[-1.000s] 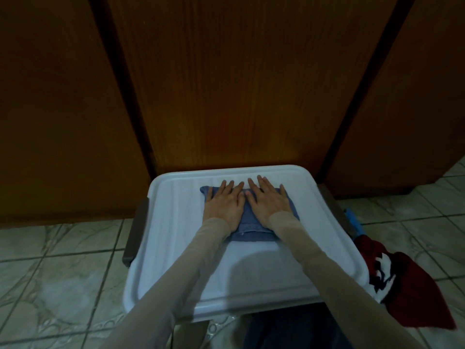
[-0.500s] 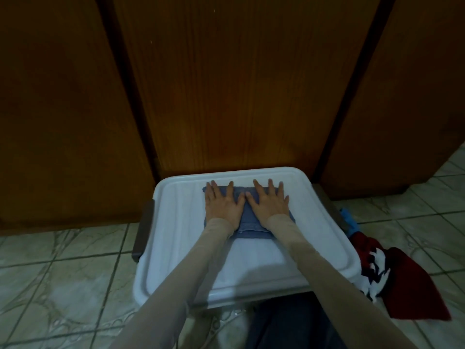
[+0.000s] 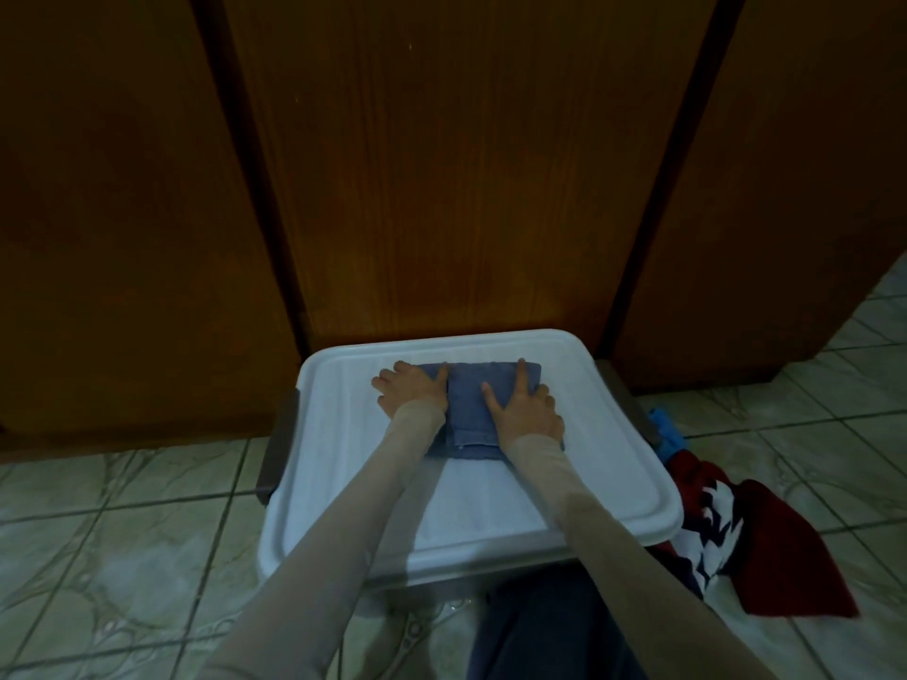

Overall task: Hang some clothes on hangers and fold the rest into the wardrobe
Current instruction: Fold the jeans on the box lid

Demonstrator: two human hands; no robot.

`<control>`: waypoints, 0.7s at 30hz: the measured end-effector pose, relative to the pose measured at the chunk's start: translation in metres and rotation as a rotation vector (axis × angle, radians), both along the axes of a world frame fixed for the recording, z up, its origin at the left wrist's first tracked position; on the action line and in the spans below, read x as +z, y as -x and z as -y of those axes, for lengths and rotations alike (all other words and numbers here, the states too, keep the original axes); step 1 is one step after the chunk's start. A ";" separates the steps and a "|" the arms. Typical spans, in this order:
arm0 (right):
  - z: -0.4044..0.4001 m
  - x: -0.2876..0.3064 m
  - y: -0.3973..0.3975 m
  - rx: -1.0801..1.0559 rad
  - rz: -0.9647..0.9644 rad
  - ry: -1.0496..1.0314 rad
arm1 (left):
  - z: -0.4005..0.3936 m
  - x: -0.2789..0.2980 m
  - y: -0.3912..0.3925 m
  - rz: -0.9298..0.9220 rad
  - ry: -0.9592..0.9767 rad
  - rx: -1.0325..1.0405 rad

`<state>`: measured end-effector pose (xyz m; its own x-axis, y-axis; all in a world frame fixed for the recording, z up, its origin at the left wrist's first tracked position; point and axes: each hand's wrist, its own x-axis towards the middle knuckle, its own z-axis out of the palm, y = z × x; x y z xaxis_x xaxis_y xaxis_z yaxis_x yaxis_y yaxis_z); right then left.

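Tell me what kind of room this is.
Probably a bedroom, at a wardrobe: tall wooden doors, a tiled floor, and clothes heaped beside a bin lid used for folding.

Long close-fitting beige sleeves (image 3: 343, 522) to the wrists, dark blue trousers (image 3: 540, 625)

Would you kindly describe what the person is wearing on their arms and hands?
Both arms are covered by thin, close-fitting, pale beige sleeves that end at the wrists. The left hand and right hand are bare: no gloves, and no rings or watch show in this dim light.
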<state>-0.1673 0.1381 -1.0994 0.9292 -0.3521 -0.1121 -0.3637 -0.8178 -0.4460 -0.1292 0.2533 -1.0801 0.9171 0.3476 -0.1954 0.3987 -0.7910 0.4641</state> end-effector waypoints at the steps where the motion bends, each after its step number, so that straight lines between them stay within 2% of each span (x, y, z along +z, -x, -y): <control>1: 0.000 0.000 0.000 0.003 -0.001 0.007 | 0.000 0.001 -0.003 -0.007 0.007 0.037; 5: 0.000 -0.003 -0.001 0.010 0.001 0.019 | 0.000 0.004 -0.008 0.041 -0.064 0.082; 12: -0.001 -0.004 -0.001 0.018 0.022 0.072 | -0.009 0.007 -0.012 0.119 -0.179 0.009; 14: 0.001 -0.005 -0.001 0.016 0.028 0.065 | -0.011 0.007 -0.014 0.169 -0.091 0.046; 18: 0.000 -0.004 -0.001 0.031 0.025 0.074 | -0.017 0.000 -0.014 0.205 0.301 0.190; 19: 0.000 -0.003 -0.001 0.031 0.024 0.082 | -0.017 -0.002 -0.011 0.225 0.314 0.186; 21: -0.001 -0.003 -0.001 0.032 0.020 0.086 | -0.016 -0.007 -0.006 0.248 0.194 0.122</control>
